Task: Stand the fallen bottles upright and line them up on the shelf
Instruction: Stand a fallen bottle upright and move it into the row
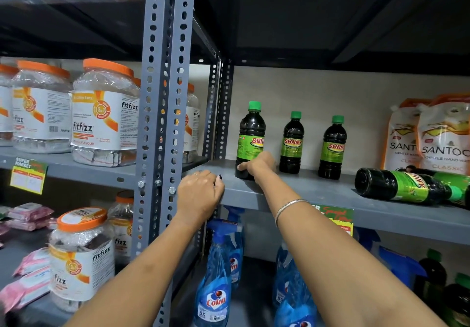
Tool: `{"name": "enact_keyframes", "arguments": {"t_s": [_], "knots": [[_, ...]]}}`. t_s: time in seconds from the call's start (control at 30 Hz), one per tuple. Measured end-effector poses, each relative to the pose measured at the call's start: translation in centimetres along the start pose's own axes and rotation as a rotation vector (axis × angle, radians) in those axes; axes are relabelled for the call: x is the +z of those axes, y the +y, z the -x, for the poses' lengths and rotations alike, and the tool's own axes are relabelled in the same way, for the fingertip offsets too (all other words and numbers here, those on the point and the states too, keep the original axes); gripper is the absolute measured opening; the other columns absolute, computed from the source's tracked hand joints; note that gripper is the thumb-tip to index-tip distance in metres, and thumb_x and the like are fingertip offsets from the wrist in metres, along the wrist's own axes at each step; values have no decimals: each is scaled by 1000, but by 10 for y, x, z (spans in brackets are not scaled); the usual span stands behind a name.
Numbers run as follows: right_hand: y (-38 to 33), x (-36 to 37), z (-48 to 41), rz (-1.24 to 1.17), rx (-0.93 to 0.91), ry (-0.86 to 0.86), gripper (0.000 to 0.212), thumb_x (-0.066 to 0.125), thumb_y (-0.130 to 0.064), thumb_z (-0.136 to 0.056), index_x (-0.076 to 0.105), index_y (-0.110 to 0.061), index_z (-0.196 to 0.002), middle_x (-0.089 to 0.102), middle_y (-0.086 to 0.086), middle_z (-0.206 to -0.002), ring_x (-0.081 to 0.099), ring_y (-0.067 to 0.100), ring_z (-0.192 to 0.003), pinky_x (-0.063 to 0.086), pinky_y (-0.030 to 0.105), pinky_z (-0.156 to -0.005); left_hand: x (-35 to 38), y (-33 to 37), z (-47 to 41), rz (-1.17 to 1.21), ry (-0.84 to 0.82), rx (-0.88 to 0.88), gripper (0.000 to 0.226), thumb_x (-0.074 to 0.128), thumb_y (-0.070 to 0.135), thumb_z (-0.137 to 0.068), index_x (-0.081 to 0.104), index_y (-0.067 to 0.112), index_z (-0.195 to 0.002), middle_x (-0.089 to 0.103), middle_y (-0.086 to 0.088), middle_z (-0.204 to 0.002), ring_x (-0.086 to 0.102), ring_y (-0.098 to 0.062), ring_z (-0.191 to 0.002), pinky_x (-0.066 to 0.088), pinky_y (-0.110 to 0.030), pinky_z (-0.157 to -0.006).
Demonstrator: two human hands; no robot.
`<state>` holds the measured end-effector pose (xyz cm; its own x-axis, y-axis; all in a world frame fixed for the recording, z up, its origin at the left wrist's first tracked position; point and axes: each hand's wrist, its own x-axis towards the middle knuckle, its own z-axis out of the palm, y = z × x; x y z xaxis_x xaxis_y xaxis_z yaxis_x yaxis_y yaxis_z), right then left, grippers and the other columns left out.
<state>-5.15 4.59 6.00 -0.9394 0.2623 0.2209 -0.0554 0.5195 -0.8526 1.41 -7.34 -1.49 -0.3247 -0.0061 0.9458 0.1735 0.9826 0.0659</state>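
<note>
Three dark bottles with green caps and green "Sunny" labels stand upright on the grey shelf (318, 191). My right hand (258, 165) grips the lower part of the leftmost bottle (250, 133), near the shelf's left end. The middle bottle (292, 143) and the right bottle (332, 148) stand apart behind it. A fourth bottle (396, 186) lies on its side at the right, base toward me; another fallen bottle (457, 181) is partly hidden behind it. My left hand (199, 191) rests on the shelf's front edge, fingers curled over it.
White and orange Santoor refill pouches (442, 135) stand at the back right of the shelf. A perforated grey upright (165, 97) divides it from shelves of Fitfizz jars (101, 115). Blue Colin spray bottles (218, 275) stand on the shelf below.
</note>
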Motion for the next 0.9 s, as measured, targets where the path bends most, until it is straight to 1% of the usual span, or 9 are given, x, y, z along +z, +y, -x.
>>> {"name": "enact_keyframes", "arguments": {"t_s": [0.1, 0.17, 0.27, 0.33, 0.37, 0.5, 0.7, 0.8, 0.9], "knots": [[0, -1, 1, 18, 4, 24, 81, 82, -27, -71, 39, -2, -134, 46, 15, -139, 44, 31, -129, 40, 42, -103, 0, 0, 0, -2, -11, -3, 40, 34, 23, -78, 52, 7, -47, 54, -8, -46, 51, -24, -41, 39, -27, -43], [-1, -2, -1, -9, 23, -37, 84, 81, -22, -72, 35, -1, -138, 42, 17, -142, 41, 32, -132, 39, 41, -106, -1, 1, 0, -1, -18, -1, 40, 33, 23, -78, 52, 7, -47, 54, -8, -46, 51, -24, -42, 40, -27, -43], [-4, -1, -2, -26, 32, -120, 73, 82, -13, -70, 45, 2, -132, 54, 17, -132, 52, 31, -123, 47, 36, -99, 0, 0, 0, 4, -18, -4, 40, 34, 23, -78, 52, 8, -47, 54, -8, -46, 51, -24, -41, 39, -26, -43], [-4, 2, -1, 2, 14, -94, 67, 84, -16, -68, 52, 2, -125, 61, 15, -125, 58, 30, -117, 51, 35, -94, 0, 0, 0, 5, -16, -7, 39, 34, 23, -78, 51, 8, -46, 53, -8, -45, 50, -24, -41, 39, -26, -43], [-4, 4, 0, 11, 12, -77, 69, 85, -19, -66, 53, 1, -124, 61, 15, -125, 58, 30, -117, 51, 37, -95, 0, 0, 0, 3, -16, -7, 39, 34, 23, -78, 51, 8, -46, 53, -8, -45, 50, -24, -41, 38, -27, -42], [-6, 7, 6, 26, 17, -22, 87, 86, -27, -64, 40, -1, -133, 50, 16, -137, 49, 31, -127, 44, 43, -103, -1, 0, 0, -3, -15, -2, 39, 34, 23, -78, 51, 8, -46, 53, -7, -45, 50, -24, -41, 38, -26, -42], [-3, 8, 8, 19, 1, 59, 91, 86, -29, -65, 35, -4, -136, 41, 16, -142, 43, 31, -131, 40, 44, -106, -1, 1, 0, -5, -31, -1, 40, 33, 24, -79, 52, 8, -48, 54, -7, -46, 51, -24, -42, 39, -27, -43], [-3, 10, 9, 19, -3, 40, 92, 85, -30, -66, 32, -4, -137, 38, 16, -144, 39, 30, -133, 38, 44, -107, -1, 0, 0, -5, -34, -6, 40, 33, 24, -79, 52, 8, -48, 54, -8, -47, 51, -25, -42, 39, -27, -43], [-4, 8, 7, 14, -7, -3, 91, 83, -26, -69, 30, -2, -138, 38, 16, -145, 38, 31, -134, 37, 43, -109, -1, 1, 0, -4, -31, -5, 39, 33, 23, -78, 52, 8, -47, 54, -8, -46, 51, -24, -41, 39, -27, -43]]}}
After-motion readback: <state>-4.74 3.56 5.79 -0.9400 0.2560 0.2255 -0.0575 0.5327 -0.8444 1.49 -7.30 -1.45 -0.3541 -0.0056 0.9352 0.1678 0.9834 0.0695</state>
